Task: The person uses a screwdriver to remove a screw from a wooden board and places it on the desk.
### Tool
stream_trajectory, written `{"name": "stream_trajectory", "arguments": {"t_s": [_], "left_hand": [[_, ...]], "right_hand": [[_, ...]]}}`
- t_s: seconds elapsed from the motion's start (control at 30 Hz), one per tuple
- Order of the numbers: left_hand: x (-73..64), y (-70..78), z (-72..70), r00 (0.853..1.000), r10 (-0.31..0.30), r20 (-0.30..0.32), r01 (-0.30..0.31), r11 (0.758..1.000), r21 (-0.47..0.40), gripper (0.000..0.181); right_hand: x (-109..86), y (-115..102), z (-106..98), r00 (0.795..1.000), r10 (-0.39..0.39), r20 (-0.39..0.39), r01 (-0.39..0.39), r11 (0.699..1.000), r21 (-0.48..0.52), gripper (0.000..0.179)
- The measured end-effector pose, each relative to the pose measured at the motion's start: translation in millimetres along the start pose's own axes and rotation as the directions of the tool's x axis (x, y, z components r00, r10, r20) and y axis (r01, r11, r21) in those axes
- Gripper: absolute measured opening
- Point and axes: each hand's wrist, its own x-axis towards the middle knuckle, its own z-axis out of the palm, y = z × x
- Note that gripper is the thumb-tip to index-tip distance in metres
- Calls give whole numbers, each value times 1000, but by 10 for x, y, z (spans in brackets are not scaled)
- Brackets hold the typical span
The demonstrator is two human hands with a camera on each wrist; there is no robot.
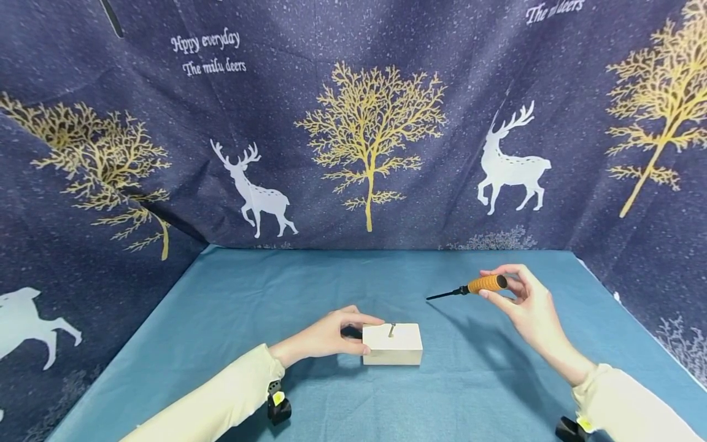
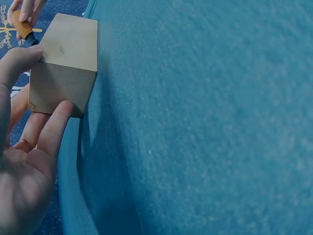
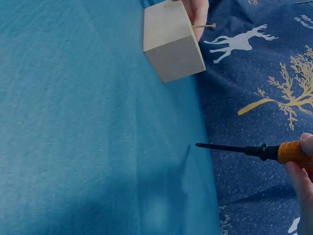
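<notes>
A pale wooden block point(image 1: 392, 355) lies on the blue cloth in the middle of the head view. From its top sticks a screw point(image 3: 204, 26), partly sunk into the wood. My left hand point(image 1: 334, 333) grips the block's left end between thumb and fingers, as the left wrist view also shows. Off to the right, my right hand point(image 1: 531, 307) pinches the orange ribbed handle of a screwdriver point(image 1: 483, 283). Its dark shaft points left towards the block, raised above the cloth and apart from the screw.
Blue cloth point(image 1: 265, 288) covers the table. Behind it hangs a dark blue curtain point(image 1: 331, 37) printed with deer and golden trees. A black wrist camera point(image 1: 278, 410) sits under the left sleeve, another point(image 1: 570, 430) under the right.
</notes>
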Motion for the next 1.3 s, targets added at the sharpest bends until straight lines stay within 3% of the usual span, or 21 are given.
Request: {"name": "stream_trajectory", "arguments": {"t_s": [0.17, 0.43, 0.57, 0.77, 1.03, 1.17, 1.3], "left_hand": [[-13, 4, 7, 1000, 0, -7, 0, 1000, 7, 51], [-8, 34, 19, 1000, -5, -28, 6, 1000, 26, 52], [-5, 36, 18, 1000, -12, -28, 13, 1000, 28, 53], [-5, 51, 13, 1000, 4, -21, -3, 999, 35, 53], [-31, 89, 33, 1000, 19, 17, -19, 1000, -5, 57], [-35, 163, 62, 999, 20, -43, -19, 999, 28, 50], [-17, 259, 78, 987, 62, -151, -38, 987, 158, 41]], "right_hand": [[-80, 6, -28, 999, 3, 44, 0, 998, -68, 39], [-204, 10, -100, 998, -37, 42, 46, 972, -230, 35], [-268, 13, -145, 997, 5, 77, 18, 954, -300, 29], [-323, 21, -173, 984, 79, 160, -23, 945, -326, 26], [-382, 26, -169, 945, 175, 275, -64, 927, -369, 24], [-407, 40, -159, 915, 233, 330, -96, 919, -384, 25], [-428, 60, -145, 891, 245, 383, -99, 926, -363, 26]]}}
